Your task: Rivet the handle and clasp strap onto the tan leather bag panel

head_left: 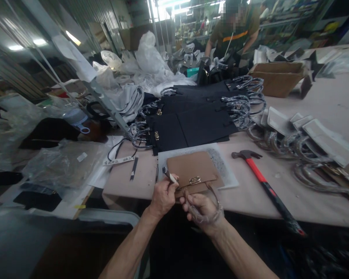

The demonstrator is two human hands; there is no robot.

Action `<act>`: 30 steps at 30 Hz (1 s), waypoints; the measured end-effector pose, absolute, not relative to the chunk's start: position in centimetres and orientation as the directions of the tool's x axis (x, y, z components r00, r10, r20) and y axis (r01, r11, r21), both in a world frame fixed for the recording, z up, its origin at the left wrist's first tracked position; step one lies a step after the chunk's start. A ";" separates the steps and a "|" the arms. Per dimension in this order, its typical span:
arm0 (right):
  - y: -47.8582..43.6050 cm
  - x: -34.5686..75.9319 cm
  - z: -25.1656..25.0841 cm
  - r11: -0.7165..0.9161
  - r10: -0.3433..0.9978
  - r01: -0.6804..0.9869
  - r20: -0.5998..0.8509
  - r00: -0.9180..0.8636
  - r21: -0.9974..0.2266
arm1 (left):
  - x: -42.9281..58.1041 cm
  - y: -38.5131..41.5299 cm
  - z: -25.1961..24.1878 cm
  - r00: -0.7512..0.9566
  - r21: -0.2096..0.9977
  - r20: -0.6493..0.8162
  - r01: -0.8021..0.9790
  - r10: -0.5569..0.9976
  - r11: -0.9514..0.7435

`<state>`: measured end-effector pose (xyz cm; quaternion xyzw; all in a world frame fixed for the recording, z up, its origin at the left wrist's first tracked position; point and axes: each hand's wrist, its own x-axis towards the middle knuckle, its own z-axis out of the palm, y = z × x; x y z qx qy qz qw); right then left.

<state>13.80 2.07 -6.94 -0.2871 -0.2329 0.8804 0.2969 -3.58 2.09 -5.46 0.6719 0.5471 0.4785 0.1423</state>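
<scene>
A tan handbag (192,166) with a gold clasp (195,179) lies on a speckled pale board (227,170) at the table's front edge. My left hand (163,195) is closed around a short pen-like tool (170,176) with a pale shaft and a dark end. Its fingers are at the bag's near left corner; the tool's lower tip is hidden by them. My right hand (202,209) is closed on the bag's plastic-wrapped handle (216,195), close to where the handle joins the bag.
A claw hammer (261,182) with a red and black handle lies to the right. Black bag pieces (197,124) are stacked behind the board. Several wrapped tan bags (317,155) lie at right, near a cardboard box (279,79). Across the table stands another person (235,35).
</scene>
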 end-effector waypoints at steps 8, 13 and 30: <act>0.8 14.6 -7.6 -0.774 0.633 -0.524 -0.404 -0.660 -0.356 | -3.1 1.9 -6.8 0.009 0.602 0.589 0.662 0.808 -0.447; 0.8 14.2 -8.5 -0.740 0.670 -0.559 -0.325 -0.668 -0.374 | -2.9 2.0 -6.8 0.018 0.590 0.581 0.679 0.814 -0.436; -0.9 17.7 -5.4 -0.754 0.603 -0.105 -0.619 -0.503 -0.649 | -3.0 2.1 -7.4 0.072 0.546 0.629 0.668 0.774 -0.506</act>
